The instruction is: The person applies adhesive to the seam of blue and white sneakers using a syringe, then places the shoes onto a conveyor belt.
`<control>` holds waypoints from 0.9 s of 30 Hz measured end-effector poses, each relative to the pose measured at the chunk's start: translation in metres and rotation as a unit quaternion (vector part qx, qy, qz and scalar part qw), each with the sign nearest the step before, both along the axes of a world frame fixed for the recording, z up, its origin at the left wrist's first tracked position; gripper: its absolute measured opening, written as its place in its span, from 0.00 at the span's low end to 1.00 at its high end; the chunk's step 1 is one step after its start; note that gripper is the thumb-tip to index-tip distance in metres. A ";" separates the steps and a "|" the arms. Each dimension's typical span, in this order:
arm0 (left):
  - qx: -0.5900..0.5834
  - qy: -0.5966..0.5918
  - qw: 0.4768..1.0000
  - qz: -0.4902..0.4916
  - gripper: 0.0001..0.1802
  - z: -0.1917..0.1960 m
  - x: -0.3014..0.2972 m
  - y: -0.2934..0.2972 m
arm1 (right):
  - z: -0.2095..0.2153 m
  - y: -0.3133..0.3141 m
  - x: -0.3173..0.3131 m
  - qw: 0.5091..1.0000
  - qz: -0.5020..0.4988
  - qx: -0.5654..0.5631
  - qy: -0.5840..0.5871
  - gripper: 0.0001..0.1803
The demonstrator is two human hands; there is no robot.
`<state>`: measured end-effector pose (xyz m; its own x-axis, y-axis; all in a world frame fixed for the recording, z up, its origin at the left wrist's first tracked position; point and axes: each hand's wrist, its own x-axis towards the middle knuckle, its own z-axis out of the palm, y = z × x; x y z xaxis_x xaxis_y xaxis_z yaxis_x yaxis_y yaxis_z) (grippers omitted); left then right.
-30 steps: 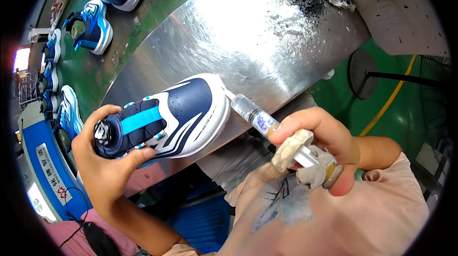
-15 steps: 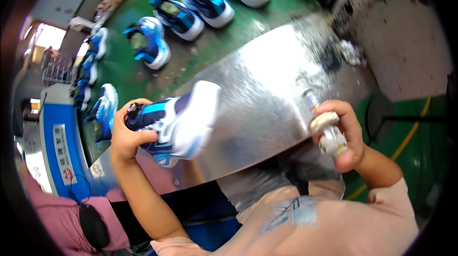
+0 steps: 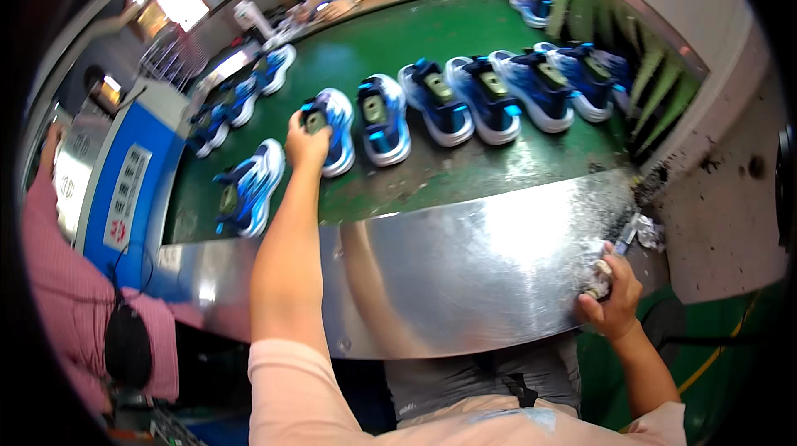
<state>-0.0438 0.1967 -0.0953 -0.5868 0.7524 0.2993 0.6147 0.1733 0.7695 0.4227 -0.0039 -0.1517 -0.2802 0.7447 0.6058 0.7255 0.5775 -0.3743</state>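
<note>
My left hand (image 3: 308, 144) reaches over the green belt, its fingers closed on the collar of a blue-and-white sneaker (image 3: 339, 132) that stands there. To the left of that shoe rests another sneaker (image 3: 251, 188), toe away from me. Just right of it stands one more sneaker (image 3: 383, 118). My right hand (image 3: 618, 296) hovers over the right end of the steel ledge (image 3: 465, 272). In it is a small whitish tool (image 3: 599, 278) with a narrow metallic tip and a rounded cream-coloured part; its exact kind cannot be made out.
Several like sneakers (image 3: 486, 97) line the green belt (image 3: 365, 43) toward a strip-curtained opening (image 3: 656, 89) at right. A blue machine housing (image 3: 133, 188) stands left, beside a person in a pink top (image 3: 83, 288). Across the belt, a co-worker's hands (image 3: 336, 7) are busy. Crumpled foil (image 3: 650, 232) lies at the ledge's right end.
My left hand has gone from holding a sneaker over the steel ledge to gripping one standing on the belt. My right hand, still with the tool, is lower and further right in the view.
</note>
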 end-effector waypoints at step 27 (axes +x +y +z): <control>0.092 -0.343 0.933 -0.058 0.36 0.014 0.076 -0.278 | 0.018 0.013 -0.055 0.993 -0.072 -0.017 0.092 0.29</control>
<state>0.0325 -0.0814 -0.0817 -0.6062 0.7952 0.0133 -0.0268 -0.0371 0.9990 0.3681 0.0086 -0.1339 -0.0568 0.7902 0.6102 0.7175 0.4573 -0.5254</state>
